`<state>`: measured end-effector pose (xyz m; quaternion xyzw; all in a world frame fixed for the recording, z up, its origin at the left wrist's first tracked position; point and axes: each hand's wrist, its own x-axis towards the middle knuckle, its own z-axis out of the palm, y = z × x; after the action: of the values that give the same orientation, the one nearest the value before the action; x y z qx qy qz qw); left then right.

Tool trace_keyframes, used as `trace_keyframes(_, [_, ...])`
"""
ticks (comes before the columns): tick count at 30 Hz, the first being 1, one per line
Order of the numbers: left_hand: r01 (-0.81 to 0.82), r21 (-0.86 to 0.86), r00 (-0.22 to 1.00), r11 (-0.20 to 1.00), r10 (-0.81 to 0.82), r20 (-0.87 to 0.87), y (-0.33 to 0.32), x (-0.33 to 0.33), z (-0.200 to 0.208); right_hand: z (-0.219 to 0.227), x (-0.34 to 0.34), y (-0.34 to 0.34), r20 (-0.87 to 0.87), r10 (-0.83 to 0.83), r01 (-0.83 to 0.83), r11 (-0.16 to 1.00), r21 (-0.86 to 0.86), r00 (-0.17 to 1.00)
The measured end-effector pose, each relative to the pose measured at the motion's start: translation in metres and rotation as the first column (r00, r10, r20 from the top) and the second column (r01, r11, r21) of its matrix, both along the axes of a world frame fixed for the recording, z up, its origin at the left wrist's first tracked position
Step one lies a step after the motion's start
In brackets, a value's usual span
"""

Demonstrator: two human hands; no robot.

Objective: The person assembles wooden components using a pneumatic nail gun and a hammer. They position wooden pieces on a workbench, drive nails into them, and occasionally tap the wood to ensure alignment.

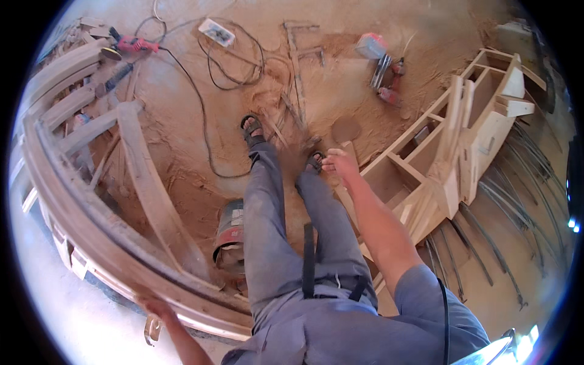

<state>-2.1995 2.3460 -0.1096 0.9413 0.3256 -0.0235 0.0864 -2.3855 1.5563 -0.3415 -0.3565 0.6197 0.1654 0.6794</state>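
My left hand is at the outer lower edge of a large curved wooden frame. Its fingers lie along the wood, seemingly not wrapped round it. My right hand hangs in front of my right leg, beside a long wooden frame with open compartments. The right fingers are curled together; whether anything small is between them cannot be made out. A broad wooden brace crosses the inside of the curved frame.
A dusty bucket stands by my left leg. Ahead lie a red corded polisher, its black cable, a red cordless drill, a white tray and a clear plastic box. Several dark rods lie at right.
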Motion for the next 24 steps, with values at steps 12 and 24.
trace_keyframes(12, [0.069, -0.096, 0.957, 0.993, -0.039, 0.287, -0.157, 0.016, 0.062, -0.312, 0.037, 0.051, -0.121, -0.364, 0.375, 0.923, 0.085, 0.923])
trace_keyframes(24, [-0.034, -0.374, 0.966, 0.927, 0.126, 0.225, -0.204, 0.014, 0.054, -0.408, 0.008, 0.042, -0.169, -0.687, 0.707, 0.683, 0.18, 0.707])
